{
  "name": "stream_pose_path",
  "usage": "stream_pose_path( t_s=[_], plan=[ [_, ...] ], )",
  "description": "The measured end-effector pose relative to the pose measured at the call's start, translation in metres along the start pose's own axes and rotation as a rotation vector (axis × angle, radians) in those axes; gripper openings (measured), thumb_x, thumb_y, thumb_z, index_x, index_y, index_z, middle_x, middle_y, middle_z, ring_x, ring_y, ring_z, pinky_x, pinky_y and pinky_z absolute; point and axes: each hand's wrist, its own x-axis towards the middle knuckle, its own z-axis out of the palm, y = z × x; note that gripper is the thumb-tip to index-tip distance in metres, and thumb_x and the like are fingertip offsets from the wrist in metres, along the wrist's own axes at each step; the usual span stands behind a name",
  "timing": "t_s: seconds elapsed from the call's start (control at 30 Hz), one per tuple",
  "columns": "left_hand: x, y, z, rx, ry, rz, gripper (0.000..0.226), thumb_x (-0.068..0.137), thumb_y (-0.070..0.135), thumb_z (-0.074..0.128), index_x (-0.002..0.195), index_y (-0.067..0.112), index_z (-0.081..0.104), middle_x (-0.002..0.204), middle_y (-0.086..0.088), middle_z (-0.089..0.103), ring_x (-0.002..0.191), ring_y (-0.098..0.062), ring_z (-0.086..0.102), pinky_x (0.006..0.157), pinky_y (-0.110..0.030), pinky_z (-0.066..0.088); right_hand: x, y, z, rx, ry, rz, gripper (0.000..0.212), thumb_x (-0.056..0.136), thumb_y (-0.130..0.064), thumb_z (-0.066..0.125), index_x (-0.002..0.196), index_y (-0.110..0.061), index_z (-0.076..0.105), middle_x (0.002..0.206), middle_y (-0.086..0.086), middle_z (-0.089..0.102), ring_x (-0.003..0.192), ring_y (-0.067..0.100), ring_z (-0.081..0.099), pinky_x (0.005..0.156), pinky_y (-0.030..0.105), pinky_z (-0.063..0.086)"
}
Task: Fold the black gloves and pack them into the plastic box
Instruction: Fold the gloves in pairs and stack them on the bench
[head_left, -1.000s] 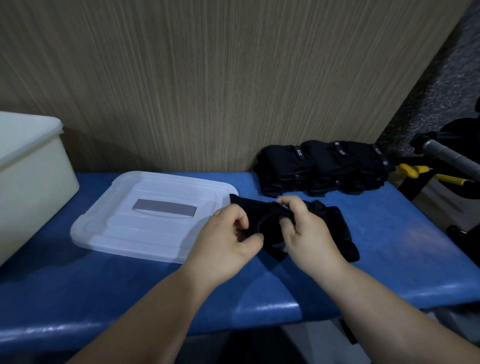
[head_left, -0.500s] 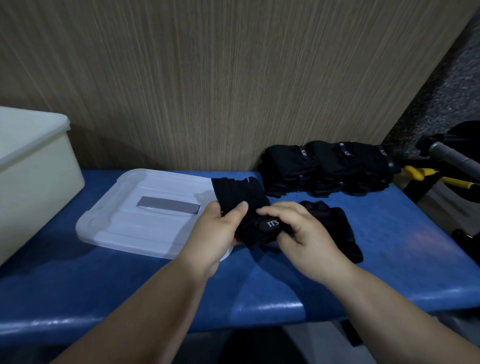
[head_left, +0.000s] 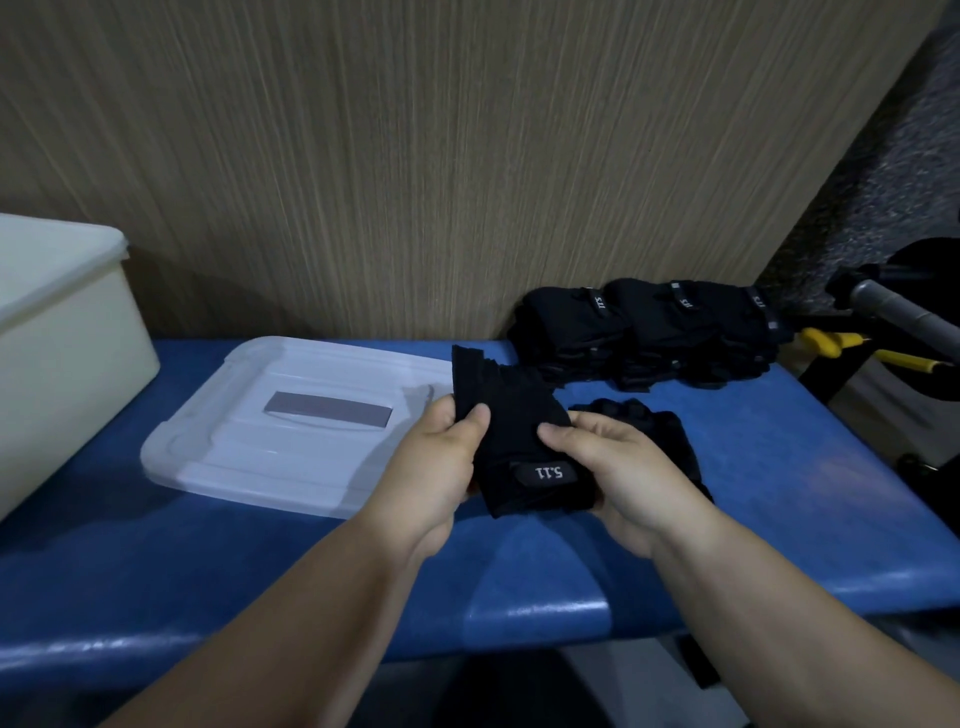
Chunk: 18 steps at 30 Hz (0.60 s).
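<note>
A person holds one black glove (head_left: 511, 431) just above the blue bench (head_left: 779, 499), near its front edge and a little right of centre. The left hand (head_left: 441, 462) pinches the glove's left edge, thumb on top and fingers curled beneath. The right hand (head_left: 623, 467) grips its right side the same way, thumb pressed on the fabric just above the wrist strap, which bears the white mark "5.11" upside down. The two hands are close together, with only the glove between them. The glove's finger end points away, over the right corner of a clear plastic lid (head_left: 270, 441) that lies flat on the bench to the left and carries a grey label (head_left: 328, 410). Just right of the held glove, partly hidden behind the right hand, a second black glove (head_left: 654, 426) lies on the bench. Farther back, against the wood-grain wall (head_left: 467, 156), sits a pile of black gloves (head_left: 649, 332) in a row. The plastic box (head_left: 62, 364), cream-coloured, stands at the far left, well apart from the hands. Beyond the bench's right end are a yellow-handled tool (head_left: 831, 344) and a grey bar (head_left: 898, 314).
</note>
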Motion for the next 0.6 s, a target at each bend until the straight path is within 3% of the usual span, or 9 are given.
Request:
stream_pose_path(
  t_s=[0.17,0.23,0.33,0.43,0.5,0.6],
  plan=[
    [0.003,-0.008,0.004,0.153,0.112,0.121,0.022,0.094,0.019,0.058,0.112,0.024,0.046,0.110,0.001,0.063,0.102,-0.019,0.064,0.091,-0.047,0.053,0.002,-0.002,-0.005,0.081,0.138,-0.076,0.010,0.090,-0.009,0.060,0.096,-0.012,0.067,0.089,0.010,0.074,0.076,0.019,0.070,0.063,0.029,0.055],
    [0.002,-0.009,0.006,0.294,0.165,0.194,0.033,0.090,0.019,0.063,0.114,0.029,0.042,0.113,0.008,0.054,0.101,-0.015,0.060,0.085,-0.033,0.052,0.003,-0.003,-0.006,0.072,0.197,-0.117,0.012,0.090,-0.006,0.059,0.098,-0.011,0.067,0.091,0.011,0.074,0.078,0.022,0.070,0.068,0.033,0.055],
    [-0.001,-0.009,0.009,0.458,0.127,0.254,0.021,0.089,0.021,0.064,0.099,0.034,0.050,0.108,0.008,0.054,0.092,-0.010,0.057,0.074,-0.020,0.045,0.004,-0.002,-0.008,0.052,0.242,-0.159,0.014,0.091,-0.004,0.057,0.102,-0.008,0.066,0.093,0.014,0.073,0.082,0.026,0.069,0.076,0.038,0.054],
    [-0.006,-0.008,0.017,0.395,0.006,0.165,0.009,0.095,0.024,0.056,0.094,0.033,0.058,0.096,0.008,0.063,0.084,-0.006,0.060,0.076,-0.022,0.050,0.002,-0.002,-0.010,0.015,0.218,-0.180,0.016,0.092,-0.004,0.056,0.104,-0.007,0.066,0.096,0.015,0.073,0.088,0.027,0.069,0.085,0.043,0.054],
    [-0.006,-0.008,0.022,0.322,-0.039,0.103,0.010,0.096,0.032,0.053,0.095,0.029,0.062,0.095,0.004,0.067,0.085,-0.009,0.064,0.077,-0.025,0.053,-0.003,-0.003,-0.008,-0.073,0.144,-0.208,0.018,0.093,-0.006,0.056,0.104,-0.010,0.069,0.098,0.012,0.073,0.089,0.023,0.069,0.084,0.038,0.054],
    [-0.006,-0.008,0.022,0.228,-0.085,0.031,0.040,0.085,0.059,0.056,0.101,0.024,0.065,0.100,0.001,0.071,0.097,-0.015,0.068,0.089,-0.036,0.054,-0.011,-0.005,-0.005,-0.206,0.019,-0.229,0.022,0.094,-0.016,0.055,0.111,-0.020,0.069,0.105,0.003,0.073,0.086,0.007,0.065,0.075,0.023,0.051]
  ],
)
